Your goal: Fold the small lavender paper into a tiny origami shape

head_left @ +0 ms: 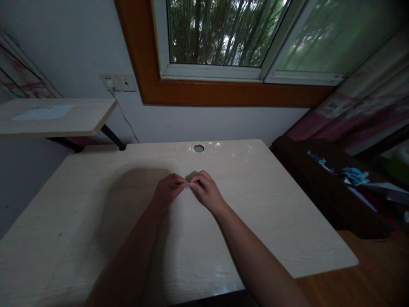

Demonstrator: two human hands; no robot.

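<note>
My left hand (168,190) and my right hand (206,191) meet fingertip to fingertip above the middle of a pale wooden desk (96,213). Both pinch a tiny pale bit of something (188,185) between thumb and fingers. It is too small and dim to name. The fingers of both hands are curled and pressed together. Both forearms reach in from the bottom edge of the view.
A round cable hole (198,148) sits near the desk's far edge. A raised side shelf (64,117) stands at the left under a wall socket (118,82). A window (223,34) is ahead. A dark cabinet (319,183) with clutter stands at the right.
</note>
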